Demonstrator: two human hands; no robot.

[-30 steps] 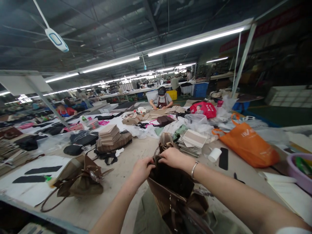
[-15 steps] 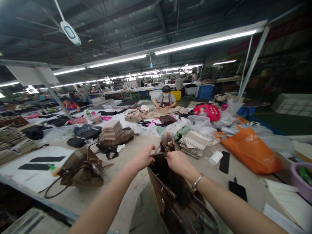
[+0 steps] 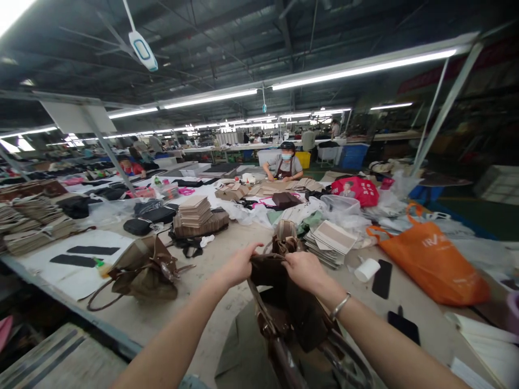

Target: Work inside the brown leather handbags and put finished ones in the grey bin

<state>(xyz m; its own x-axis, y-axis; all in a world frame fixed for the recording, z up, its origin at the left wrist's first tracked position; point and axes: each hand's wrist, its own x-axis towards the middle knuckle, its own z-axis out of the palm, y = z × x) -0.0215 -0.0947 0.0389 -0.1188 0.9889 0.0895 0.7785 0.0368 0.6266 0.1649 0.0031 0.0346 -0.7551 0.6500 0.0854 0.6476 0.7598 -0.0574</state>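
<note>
Two bare forearms and hands fill the lower frame, seen from a head-worn camera. No sleeves cover either arm as far as the picture's edge. The right wrist carries a slim silver bangle (image 3: 339,306), plain and open-ended, catching the light. The left hand (image 3: 239,266) and right hand (image 3: 305,270) wear no gloves and show no rings.

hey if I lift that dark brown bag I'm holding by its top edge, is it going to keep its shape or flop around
Probably flop. The bag already sags and folds below where the left hand and right hand pinch its rim, so the material looks soft. The similar bag lying collapsed on the table suggests the same. Its loose handles would likely dangle.
</note>
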